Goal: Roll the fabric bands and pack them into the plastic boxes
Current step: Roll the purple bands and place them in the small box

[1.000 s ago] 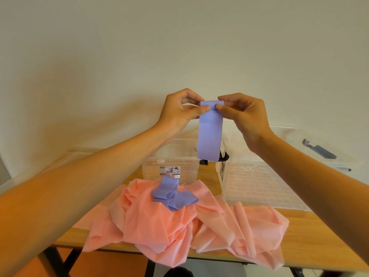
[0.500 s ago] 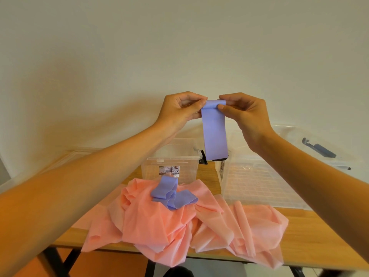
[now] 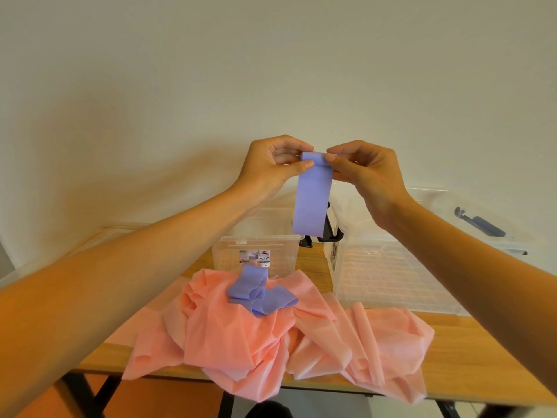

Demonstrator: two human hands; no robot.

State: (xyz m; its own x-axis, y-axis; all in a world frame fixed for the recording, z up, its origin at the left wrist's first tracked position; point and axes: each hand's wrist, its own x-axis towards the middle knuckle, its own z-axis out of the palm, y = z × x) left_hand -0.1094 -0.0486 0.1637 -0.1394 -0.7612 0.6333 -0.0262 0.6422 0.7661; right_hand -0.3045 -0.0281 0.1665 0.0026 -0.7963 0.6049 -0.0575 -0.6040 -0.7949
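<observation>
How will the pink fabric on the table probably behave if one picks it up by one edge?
Probably floppy: the pink fabric lies in soft folds and droops over the table edge. It looks thin, so likely light. The loose purple band lying on it may slide off.

Left hand [image 3: 271, 167], right hand [image 3: 364, 173] rolled purple band [image 3: 312, 200] top further; hanging tail slightly shorter.

Both bare arms reach forward and up, toward the far side. The left hand [image 3: 271, 165] and the right hand [image 3: 369, 173] are close together, each pinching the top of the purple band [image 3: 312, 203] with thumb and curled fingers
</observation>
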